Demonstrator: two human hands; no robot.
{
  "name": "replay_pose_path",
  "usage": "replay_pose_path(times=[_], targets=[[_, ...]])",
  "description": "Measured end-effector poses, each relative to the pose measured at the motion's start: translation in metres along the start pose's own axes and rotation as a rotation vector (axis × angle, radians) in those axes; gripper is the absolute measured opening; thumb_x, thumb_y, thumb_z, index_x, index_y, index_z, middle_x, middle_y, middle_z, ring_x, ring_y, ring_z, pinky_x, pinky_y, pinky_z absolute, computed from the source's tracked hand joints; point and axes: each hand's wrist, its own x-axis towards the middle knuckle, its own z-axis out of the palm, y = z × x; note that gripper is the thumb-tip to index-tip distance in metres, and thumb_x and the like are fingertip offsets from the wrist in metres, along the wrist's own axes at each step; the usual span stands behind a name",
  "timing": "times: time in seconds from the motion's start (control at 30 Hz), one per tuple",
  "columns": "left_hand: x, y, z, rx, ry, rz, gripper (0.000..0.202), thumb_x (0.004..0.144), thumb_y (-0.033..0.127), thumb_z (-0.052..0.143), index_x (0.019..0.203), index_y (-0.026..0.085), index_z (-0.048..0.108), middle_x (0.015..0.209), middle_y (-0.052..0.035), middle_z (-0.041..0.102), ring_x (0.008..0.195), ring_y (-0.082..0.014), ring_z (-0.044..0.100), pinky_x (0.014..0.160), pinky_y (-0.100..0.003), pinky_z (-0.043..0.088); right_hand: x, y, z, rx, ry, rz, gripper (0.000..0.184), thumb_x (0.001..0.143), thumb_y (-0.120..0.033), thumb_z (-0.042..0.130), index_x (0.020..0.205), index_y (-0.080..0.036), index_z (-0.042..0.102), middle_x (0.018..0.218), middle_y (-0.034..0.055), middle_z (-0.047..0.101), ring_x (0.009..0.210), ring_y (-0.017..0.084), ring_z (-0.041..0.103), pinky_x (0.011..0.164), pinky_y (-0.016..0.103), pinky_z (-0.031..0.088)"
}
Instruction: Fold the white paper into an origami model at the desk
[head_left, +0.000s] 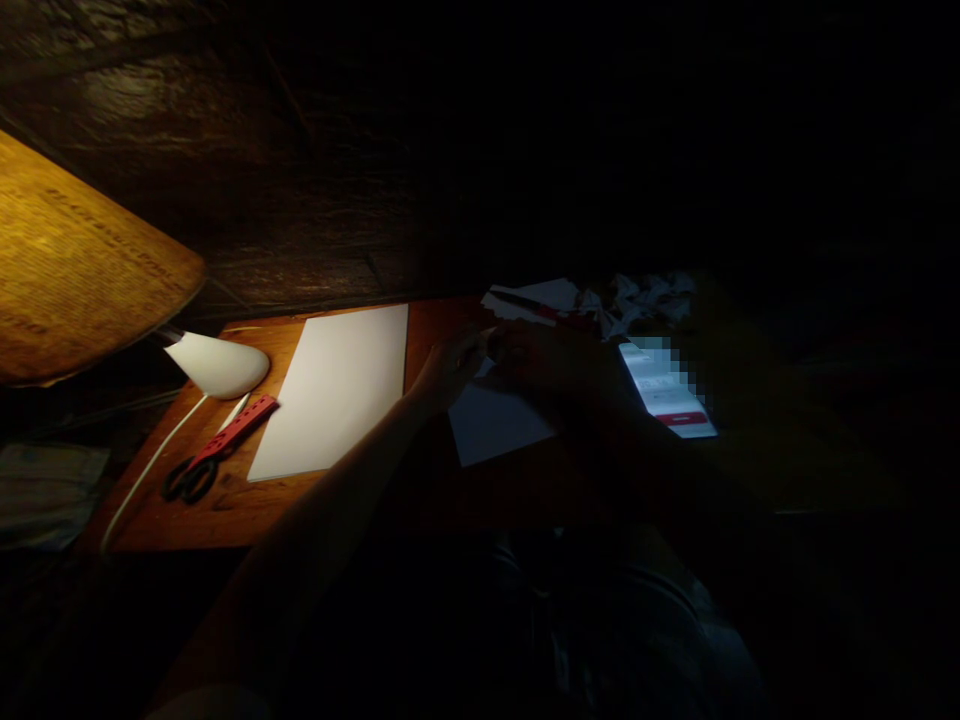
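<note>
- Lap in dark, denim-like fabric (705, 620): nearest the camera, below the near edge of the desk (225, 522).
- Hands: the left hand (454, 358) and right hand (529, 352) come together mid-desk, fingers apparently bent. Shadow covers the grip; whether either holds anything cannot be told.
- Small paper sheet (495, 430): directly beneath the hands, its near corner exposed.
- Left side: large white paper (337, 395) lies flat. Just beside it are red-and-black scissors (232, 435) and a lamp (225, 367) with its cord (157, 460).
- Right side: a lit phone (671, 395) lies near the right forearm.
- Far side: pale paper scraps (649, 300) lie in a loose group.
- Caution, low light: lamplight reaches mainly the left; poor visibility at the fingers could cause a misaligned or torn sheet.
- Caution, right forearm: a sideways sweep could push the phone or scatter the scraps.
- Caution, cord: it runs over the near left edge; a snag could pull the lamp.
</note>
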Motion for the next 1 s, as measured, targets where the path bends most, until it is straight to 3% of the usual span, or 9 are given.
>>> replay_pose_path(times=[0.33,0.47,0.6,0.7,0.77,0.87,1.0], targets=[[0.0,0.002,0.001,0.009,-0.017,0.007,0.024,0.103,0.027,0.055,0.079,0.022,0.056,0.081,-0.0018,0.061,0.072,-0.0156,0.056,0.071,-0.029,0.045,0.002,0.0,-0.003,-0.003,-0.07,-0.003,0.01,0.091,-0.03,0.074,0.094,-0.021,0.071,0.113,0.0081,0.079,0.096,0.022,0.072,0.087,0.036,0.056],[-0.001,0.001,0.001,0.026,-0.028,-0.068,0.027,0.103,0.033,0.056,0.078,0.021,0.058,0.079,-0.0023,0.064,0.074,-0.0163,0.058,0.072,-0.029,0.047,0.002,0.001,-0.001,-0.008,-0.074,-0.002,0.01,0.09,-0.027,0.071,0.098,-0.021,0.073,0.119,0.0091,0.078,0.101,0.024,0.071,0.088,0.036,0.057],[-0.002,-0.004,0.004,-0.058,0.086,-0.194,0.045,0.103,0.057,0.054,0.076,0.022,0.058,0.069,0.0001,0.057,0.065,-0.0152,0.052,0.062,-0.028,0.041,0.001,0.001,0.002,0.053,0.004,0.008,0.005,0.087,-0.019,0.068,0.089,-0.022,0.071,0.109,0.0065,0.078,0.102,0.024,0.07,0.09,0.036,0.055],[-0.003,-0.006,0.002,-0.146,0.198,-0.231,0.054,0.103,0.069,0.048,0.079,0.022,0.06,0.071,-0.0013,0.059,0.067,-0.0159,0.054,0.063,-0.029,0.042,0.0,0.002,0.002,0.076,0.078,0.055,0.006,0.09,-0.022,0.065,0.092,-0.022,0.071,0.109,0.0069,0.078,0.101,0.024,0.07,0.091,0.037,0.054],[-0.003,-0.005,-0.001,-0.126,0.196,-0.206,0.046,0.1,0.063,0.055,0.08,0.022,0.062,0.075,-0.0021,0.062,0.072,-0.0169,0.056,0.067,-0.03,0.044,0.0,0.007,0.002,0.096,0.107,0.064,0.005,0.089,-0.025,0.067,0.088,-0.022,0.07,0.107,0.0073,0.077,0.1,0.024,0.069,0.091,0.037,0.053],[-0.002,-0.003,-0.005,-0.048,0.138,-0.125,0.027,0.092,0.042,0.068,0.075,0.022,0.061,0.075,-0.0009,0.06,0.073,-0.0167,0.055,0.07,-0.031,0.044,0.002,0.017,0.003,0.164,0.15,0.07,0.007,0.085,-0.027,0.069,0.081,-0.022,0.066,0.1,0.0069,0.075,0.097,0.023,0.068,0.089,0.037,0.053],[0.0,-0.003,-0.006,-0.037,0.106,-0.049,0.018,0.084,0.024,0.067,0.069,0.022,0.058,0.073,-0.0003,0.056,0.071,-0.0159,0.053,0.07,-0.032,0.044,0.002,0.022,0.004,0.208,0.178,0.124,0.007,0.084,-0.028,0.068,0.087,-0.021,0.069,0.101,0.0064,0.075,0.094,0.022,0.067,0.086,0.035,0.052]])
